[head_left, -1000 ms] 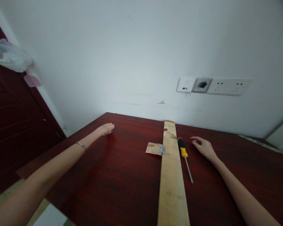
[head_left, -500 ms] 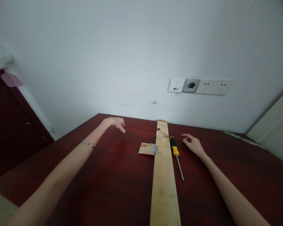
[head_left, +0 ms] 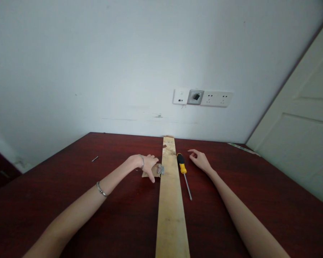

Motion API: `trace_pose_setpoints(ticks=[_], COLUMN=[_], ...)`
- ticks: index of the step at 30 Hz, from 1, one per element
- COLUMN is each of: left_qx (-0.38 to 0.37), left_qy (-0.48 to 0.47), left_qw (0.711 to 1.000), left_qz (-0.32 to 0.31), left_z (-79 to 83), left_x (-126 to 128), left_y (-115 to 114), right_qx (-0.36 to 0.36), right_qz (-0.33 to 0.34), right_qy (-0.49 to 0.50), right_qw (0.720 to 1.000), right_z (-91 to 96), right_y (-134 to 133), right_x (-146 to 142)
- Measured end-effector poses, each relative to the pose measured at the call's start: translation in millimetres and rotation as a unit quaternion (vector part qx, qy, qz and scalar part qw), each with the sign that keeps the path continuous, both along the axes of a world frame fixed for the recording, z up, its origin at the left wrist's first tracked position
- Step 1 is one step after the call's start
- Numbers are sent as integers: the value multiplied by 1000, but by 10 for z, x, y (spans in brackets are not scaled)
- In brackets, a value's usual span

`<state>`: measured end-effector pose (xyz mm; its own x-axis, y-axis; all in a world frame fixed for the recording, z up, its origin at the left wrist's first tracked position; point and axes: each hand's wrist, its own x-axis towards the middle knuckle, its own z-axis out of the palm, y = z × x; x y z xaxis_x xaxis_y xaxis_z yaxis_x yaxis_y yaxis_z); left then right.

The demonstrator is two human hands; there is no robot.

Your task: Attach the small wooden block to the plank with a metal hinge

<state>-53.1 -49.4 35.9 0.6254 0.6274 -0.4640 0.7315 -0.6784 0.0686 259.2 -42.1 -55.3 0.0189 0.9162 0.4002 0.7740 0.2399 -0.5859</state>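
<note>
My left hand (head_left: 149, 165), palm down with thumb and fingers apart, is over a small wooden piece (head_left: 148, 174) and hides much of it. Whether the palm presses on that piece I cannot tell. A metal hinge (head_left: 160, 169) sits between the small piece and the long wooden board (head_left: 171, 208), close to my fingertips. My right hand (head_left: 200, 160) rests on the table at the right of the board, fingers loosely curved with nothing in them. Between it and the board lies a screwdriver (head_left: 181, 164) with a black and yellow handle, its tip pointing towards me.
A small metal screw or pin (head_left: 95, 158) lies on the dark red table (head_left: 118, 218) at the left. Behind the table is a white wall with a socket panel (head_left: 214, 98). A thin flat strip (head_left: 243, 148) lies at the back right, near a white door (head_left: 304, 136).
My left hand has moved right and nearer, from the bare tabletop to the small wooden piece. The view has turned right, bringing the door into sight. My right hand stays beside the screwdriver.
</note>
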Motion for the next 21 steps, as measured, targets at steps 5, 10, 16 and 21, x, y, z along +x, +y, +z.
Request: trace_pose_setpoints(ticks=[5, 10, 16, 21], left_qx=[-2, 4, 12, 28], left_qy=[-14, -28, -42, -55], left_qw=[1000, 1000, 998, 996], left_qz=[-11, -6, -41, -58], left_z=[-63, -63, -80, -141], left_x=[-73, -89, -70, -90], left_y=[22, 21, 6, 43], right_qx=[-10, -41, -157, -247], right_qz=[-9, -26, 28, 41], right_qy=[9, 35, 49, 35], right_qw=[1000, 998, 986, 967], right_z=[32, 143, 368, 489], right_y=[-34, -48, -145, -238], right_x=[-27, -78, -312, -516])
